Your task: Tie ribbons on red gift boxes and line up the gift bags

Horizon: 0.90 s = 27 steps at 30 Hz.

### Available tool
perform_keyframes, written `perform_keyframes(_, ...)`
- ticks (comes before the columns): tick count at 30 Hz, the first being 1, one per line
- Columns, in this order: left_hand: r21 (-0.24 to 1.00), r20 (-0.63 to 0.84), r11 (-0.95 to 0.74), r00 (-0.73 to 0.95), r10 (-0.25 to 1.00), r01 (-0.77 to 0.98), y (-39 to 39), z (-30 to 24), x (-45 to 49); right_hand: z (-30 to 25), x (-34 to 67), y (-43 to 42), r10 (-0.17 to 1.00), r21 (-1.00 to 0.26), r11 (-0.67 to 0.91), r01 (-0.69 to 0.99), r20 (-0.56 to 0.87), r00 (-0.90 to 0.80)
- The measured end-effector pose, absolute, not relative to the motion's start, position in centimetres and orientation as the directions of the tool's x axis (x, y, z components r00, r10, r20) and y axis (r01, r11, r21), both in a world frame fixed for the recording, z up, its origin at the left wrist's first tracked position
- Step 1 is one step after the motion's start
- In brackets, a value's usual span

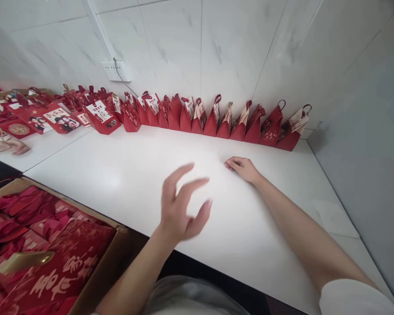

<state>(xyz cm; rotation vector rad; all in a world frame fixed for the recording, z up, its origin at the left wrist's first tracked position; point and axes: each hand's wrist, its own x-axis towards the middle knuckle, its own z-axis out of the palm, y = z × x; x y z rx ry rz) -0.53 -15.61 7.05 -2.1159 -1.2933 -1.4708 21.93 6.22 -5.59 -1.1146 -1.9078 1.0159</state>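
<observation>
My left hand [184, 203] is raised over the front of the white table [124, 162], its fingers curved and spread apart with nothing between them. Farther right, my right hand [243, 168] rests on the tabletop with the fingers curled together; whether anything small is inside them I cannot make out. Behind both hands, a row of red gift boxes [210, 124] with loop handles stands along the wall, several bearing pale printed tags. The box at the right end [290, 135] has a dark loop and a cream tag. Neither hand touches a box.
A cardboard carton [118, 236] at lower left holds many red gift bags [75, 253] with ribbons. More red boxes [62, 118] crowd the left of the table. Another person's hand [15, 145] lies there. A power socket [116, 71] with a cable is on the tiled wall.
</observation>
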Motion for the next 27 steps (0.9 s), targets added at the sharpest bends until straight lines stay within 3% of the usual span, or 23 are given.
perform_keyframes(3,0.374,0.774,-0.595,0.114,0.623,0.711,-7.0,6.9,1.7,-5.4,21.9,6.3,0.902,-0.865,0.338,0.371,0.186,-0.389)
perform_keyframes(8,0.296,0.546,-0.414,0.203,0.813,0.861,3.8,1.3,1.0,-5.5,21.6,6.6,0.892,-0.842,0.377,0.385,0.218,-0.396)
perform_keyframes(12,0.358,0.39,-0.168,0.016,0.921,0.919,6.6,-3.0,-0.6,-5.5,21.2,6.7,0.887,-0.807,0.418,0.417,0.264,-0.378)
perform_keyframes(16,0.311,0.304,-0.141,0.042,0.952,0.94,6.9,-3.7,-0.9,-5.2,21.3,7.1,0.887,-0.751,0.461,0.473,0.38,-0.262)
perform_keyframes(19,0.293,0.27,-0.131,0.049,0.962,0.947,7.1,-3.5,-0.8,-4.6,22.8,8.2,0.841,-0.67,0.491,0.557,0.532,-0.1)
perform_keyframes(22,0.3,0.247,-0.109,0.033,0.968,0.948,7.4,-3.5,-0.7,-3.7,25.4,10.3,0.697,-0.558,0.405,0.724,0.701,0.151)
perform_keyframes(24,0.307,0.241,-0.103,0.027,0.97,0.946,7.5,-3.7,-0.7,-3.1,27.4,12.0,0.62,-0.589,0.235,0.773,0.704,0.347)
perform_keyframes(27,0.314,0.233,-0.087,0.012,0.972,0.945,7.7,-3.9,-0.6,-2.0,30.3,14.8,0.556,-0.743,0.004,0.669,0.558,0.616)
